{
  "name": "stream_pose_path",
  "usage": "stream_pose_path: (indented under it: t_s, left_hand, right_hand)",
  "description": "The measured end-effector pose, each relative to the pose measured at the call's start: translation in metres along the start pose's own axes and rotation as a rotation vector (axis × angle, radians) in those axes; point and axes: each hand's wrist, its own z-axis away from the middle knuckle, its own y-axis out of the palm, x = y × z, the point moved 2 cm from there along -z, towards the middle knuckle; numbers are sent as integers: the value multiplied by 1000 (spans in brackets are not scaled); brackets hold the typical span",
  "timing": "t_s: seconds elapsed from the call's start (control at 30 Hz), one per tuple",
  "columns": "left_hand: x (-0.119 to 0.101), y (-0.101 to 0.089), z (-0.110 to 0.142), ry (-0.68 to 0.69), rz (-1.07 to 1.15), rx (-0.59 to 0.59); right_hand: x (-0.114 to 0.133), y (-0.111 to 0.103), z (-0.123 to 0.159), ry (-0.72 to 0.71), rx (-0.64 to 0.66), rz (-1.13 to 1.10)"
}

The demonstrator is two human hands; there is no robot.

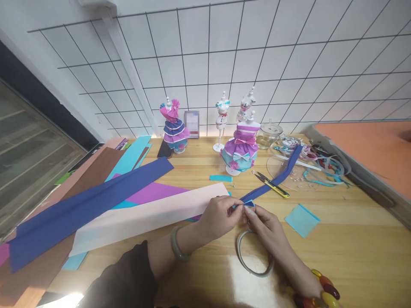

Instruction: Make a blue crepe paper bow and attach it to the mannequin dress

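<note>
In the head view, my left hand (220,216) and my right hand (268,224) meet near the middle of the table, fingertips pinched together. Between them is a small folded piece of blue crepe paper (248,204) with light-blue edges; part of it is hidden by my fingers. Just behind it lies a long dark-blue paper strip (269,183), reaching to the upper right. A roll of tape (253,273) rests on the table below my right hand. Yellow-handled thread snips (278,188) lie beyond that hand, and a light-blue paper square (302,220) is to its right.
Wide crepe paper sheets, including a dark-blue one (93,207) and a pale one (150,214), cover the left side. Along the back stand a purple-dressed mannequin (242,147), another dressed one (175,130) and a phone (165,149). Tangled ribbons (334,164) lie at right.
</note>
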Motion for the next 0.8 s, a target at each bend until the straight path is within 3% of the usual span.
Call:
stream_pose_path:
  t_s: [0.47, 0.8]
  left_hand:
    - [-3, -1, 0, 16, 47, 48]
    - [-1, 0, -1, -105, 180, 64]
  right_hand:
    - [6, 2, -1, -1, -12, 10]
    - [-2, 0, 0, -27, -13, 69]
